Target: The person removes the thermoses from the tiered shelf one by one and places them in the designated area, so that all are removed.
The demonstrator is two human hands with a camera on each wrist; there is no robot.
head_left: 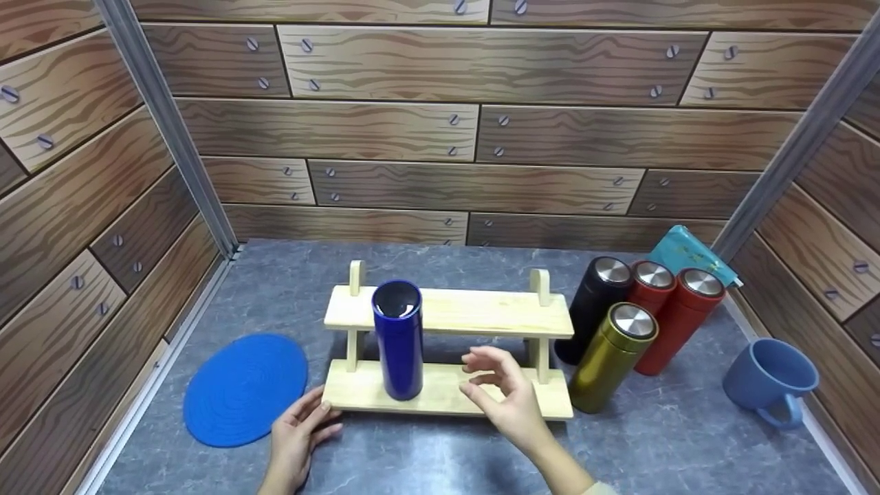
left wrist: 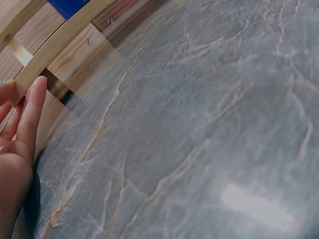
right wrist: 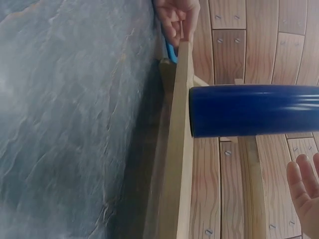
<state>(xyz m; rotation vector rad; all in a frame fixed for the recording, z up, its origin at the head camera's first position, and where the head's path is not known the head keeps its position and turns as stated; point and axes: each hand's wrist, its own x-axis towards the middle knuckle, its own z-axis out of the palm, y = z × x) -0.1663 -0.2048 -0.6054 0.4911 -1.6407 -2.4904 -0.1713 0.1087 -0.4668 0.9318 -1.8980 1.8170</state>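
Note:
A dark blue thermos (head_left: pixel 400 350) stands upright on the lower board of a two-tier wooden rack (head_left: pixel 474 399). My left hand (head_left: pixel 297 430) pinches the rack's front left corner, thumb above and fingers below; in the left wrist view the same hand (left wrist: pixel 20 129) holds the board's end. My right hand (head_left: pixel 505 399) is in the air above the lower board, right of the thermos, fingers loosely bent and holding nothing. In the right wrist view, a gap separates its fingers (right wrist: pixel 301 184) from the blue thermos (right wrist: pixel 249 110).
To the rack's right stand a gold thermos (head_left: pixel 612 364), a black thermos (head_left: pixel 591 302) and two red ones (head_left: pixel 677 323). Behind them leans a teal pouch (head_left: pixel 687 251). A blue mug (head_left: pixel 763 378) sits at far right; a round blue mat (head_left: pixel 244 388) lies left.

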